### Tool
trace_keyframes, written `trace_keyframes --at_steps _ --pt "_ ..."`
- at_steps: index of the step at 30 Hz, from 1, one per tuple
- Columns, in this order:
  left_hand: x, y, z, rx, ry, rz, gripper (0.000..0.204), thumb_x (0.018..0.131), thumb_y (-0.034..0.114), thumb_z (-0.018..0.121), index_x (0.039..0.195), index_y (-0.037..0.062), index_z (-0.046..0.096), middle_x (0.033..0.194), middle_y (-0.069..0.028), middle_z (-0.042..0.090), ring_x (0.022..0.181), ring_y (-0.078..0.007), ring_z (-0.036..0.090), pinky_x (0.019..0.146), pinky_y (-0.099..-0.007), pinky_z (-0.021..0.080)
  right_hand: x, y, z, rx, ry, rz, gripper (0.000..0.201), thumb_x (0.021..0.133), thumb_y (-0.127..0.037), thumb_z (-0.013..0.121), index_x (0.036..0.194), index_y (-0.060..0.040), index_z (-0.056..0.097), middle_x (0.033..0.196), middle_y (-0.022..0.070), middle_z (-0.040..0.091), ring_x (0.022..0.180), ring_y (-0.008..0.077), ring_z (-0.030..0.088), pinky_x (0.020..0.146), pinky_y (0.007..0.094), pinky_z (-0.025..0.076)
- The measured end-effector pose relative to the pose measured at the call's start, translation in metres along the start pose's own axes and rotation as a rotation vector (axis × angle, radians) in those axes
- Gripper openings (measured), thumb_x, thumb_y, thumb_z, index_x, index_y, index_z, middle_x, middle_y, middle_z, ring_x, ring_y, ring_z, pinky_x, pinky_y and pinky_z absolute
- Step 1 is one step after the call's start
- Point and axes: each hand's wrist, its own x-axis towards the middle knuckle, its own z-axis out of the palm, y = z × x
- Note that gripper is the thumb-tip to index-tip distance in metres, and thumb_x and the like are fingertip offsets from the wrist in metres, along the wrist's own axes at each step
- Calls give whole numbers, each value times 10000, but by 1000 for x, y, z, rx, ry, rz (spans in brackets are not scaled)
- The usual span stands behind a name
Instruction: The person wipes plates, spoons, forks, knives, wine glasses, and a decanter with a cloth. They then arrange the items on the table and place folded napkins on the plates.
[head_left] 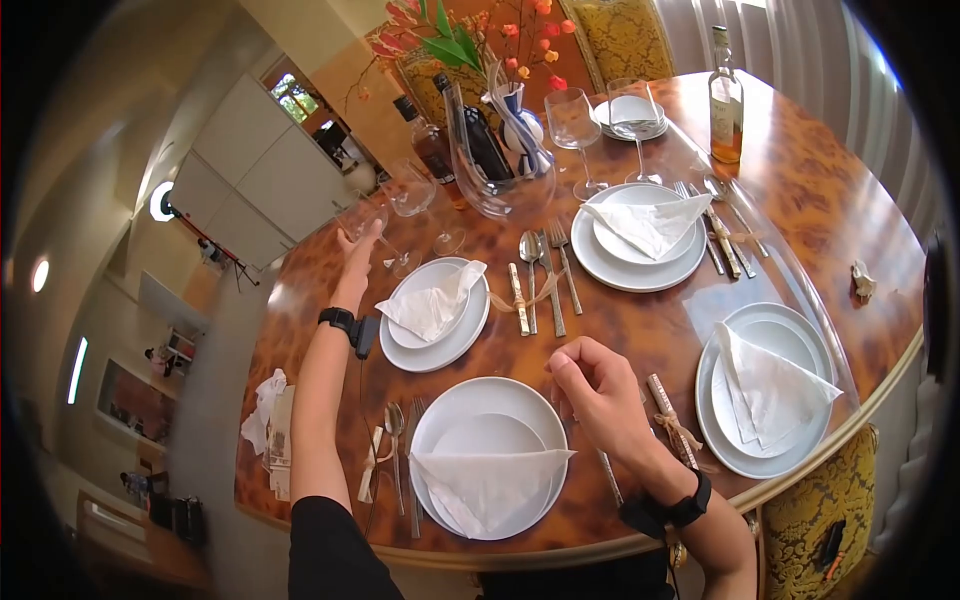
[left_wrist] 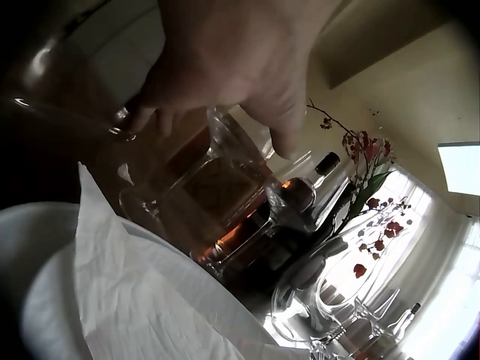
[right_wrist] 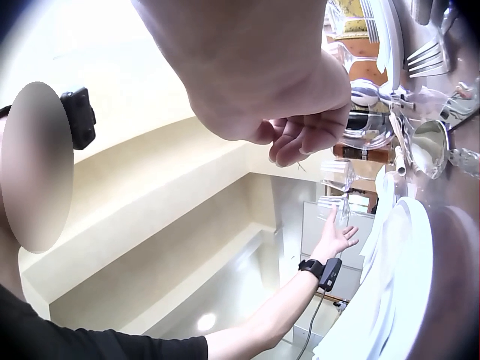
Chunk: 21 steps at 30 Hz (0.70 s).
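In the head view my left hand [head_left: 360, 262] reaches out at the far left, fingers spread beside a tilted-looking wine glass [head_left: 362, 218]; whether they touch cannot be told. The left wrist view shows this hand [left_wrist: 232, 67] above clear glassware [left_wrist: 236, 146]. Another wine glass [head_left: 408, 188] stands just right of it. My right hand [head_left: 605, 400] hovers above the table between two place settings, its fingers loosely curled with nothing visible in them. From the right wrist, that hand [right_wrist: 277, 90] also looks loosely bent. A plate with a folded napkin [head_left: 425, 305] lies below the left hand.
Stacked plates with napkins stand at the front [head_left: 490, 390], right [head_left: 768, 465] and back [head_left: 640, 280]. Cutlery [head_left: 532, 270] lies between them. At the back are bottles [head_left: 727, 110], a decanter [head_left: 480, 140], a flower vase [head_left: 518, 125] and tall glasses [head_left: 573, 120]. Papers [head_left: 280, 440] lie at the left edge.
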Motion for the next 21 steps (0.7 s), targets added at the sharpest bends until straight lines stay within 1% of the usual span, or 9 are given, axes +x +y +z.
trace_keyframes --at_steps 1,4,6,7,9,12,13,15,21 --pt "2 1 5 -51 11 -1 1367 648 595 820 1528 149 -125 1539 -191 238 1376 -407 317 1085 -620 196 0 -1 -1 -1 4 6 255 974 -219 543 910 23 592 665 13 595 570 64 534 529 231 436" --pt "7 0 19 -124 81 42 1350 649 537 849 1529 165 -105 1484 -177 341 1306 -397 422 1061 -643 200 1 -1 -3 -21 55 5 261 972 -218 545 914 30 599 664 21 599 576 68 539 532 238 440" --pt "15 -2 23 -216 123 26 1304 651 485 865 1536 171 -39 1415 -113 438 1152 -309 577 1006 -678 217 2 6 -3 -7 43 -51 262 967 -213 549 908 35 611 658 26 598 578 70 539 531 250 435" --pt "17 -3 25 -259 105 10 1249 660 466 865 1531 168 21 1384 -75 471 1082 -260 619 1016 -656 214 2 5 -3 -63 60 -87 269 960 -221 552 904 33 623 651 35 597 572 76 536 531 260 429" --pt "20 -8 29 -287 79 45 1102 688 436 854 1503 162 165 1356 -34 500 1089 -244 621 1024 -642 204 -1 -1 -5 -100 47 -82 280 951 -237 555 907 29 632 653 51 605 555 98 524 530 280 422" --pt "23 -11 24 -338 98 53 1077 698 388 858 1495 134 180 1424 -68 411 1137 -271 597 1065 -611 188 -1 1 -4 -94 45 -121 271 939 -223 554 907 35 632 655 76 605 575 125 529 543 311 421" --pt "25 -7 19 -370 64 29 1016 751 331 823 1505 160 164 1362 -68 464 1187 -261 563 1014 -449 370 0 3 -3 -101 64 -147 267 933 -213 547 912 41 628 656 95 603 590 143 529 553 331 417" --pt "27 0 10 -424 135 42 1000 768 287 816 1505 234 143 1355 -85 453 1132 -254 600 975 -451 406 -3 -5 -6 -90 29 -105 273 932 -210 540 904 48 624 660 116 604 581 163 515 554 347 407" --pt "23 40 -73 -457 167 240 893 809 353 776 1481 155 222 1346 -49 533 1168 -231 590 1061 -491 290 -1 0 -5 -93 53 -135 273 922 -208 550 894 54 623 674 139 620 577 186 553 553 350 429"
